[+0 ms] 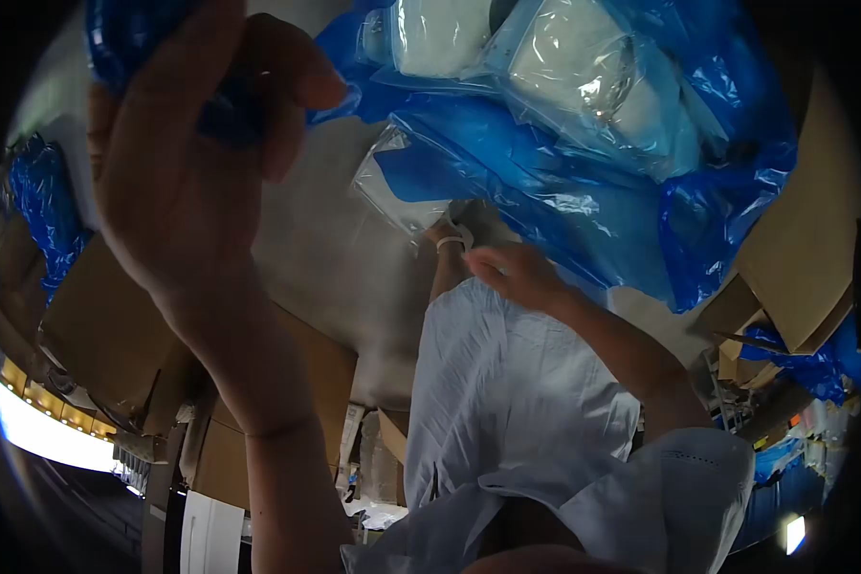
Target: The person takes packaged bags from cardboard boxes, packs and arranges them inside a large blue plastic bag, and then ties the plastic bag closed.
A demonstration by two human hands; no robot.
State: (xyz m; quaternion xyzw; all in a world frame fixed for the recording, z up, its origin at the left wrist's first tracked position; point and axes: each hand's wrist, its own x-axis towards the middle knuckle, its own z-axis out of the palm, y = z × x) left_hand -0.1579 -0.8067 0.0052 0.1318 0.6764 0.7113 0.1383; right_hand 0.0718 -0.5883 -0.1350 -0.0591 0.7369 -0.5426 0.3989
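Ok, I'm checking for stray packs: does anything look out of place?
Possibly one: a clear-wrapped white packet pokes out past the edge of the blue plastic, near the person's foot, while other packets sit amid the plastic. It could be a stray.

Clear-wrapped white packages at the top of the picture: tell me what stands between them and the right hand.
A fold of blue plastic lies between the right hand and the clear-wrapped white packages in this view. Nothing else visible blocks that line; whether the hand touches the fold is unclear.
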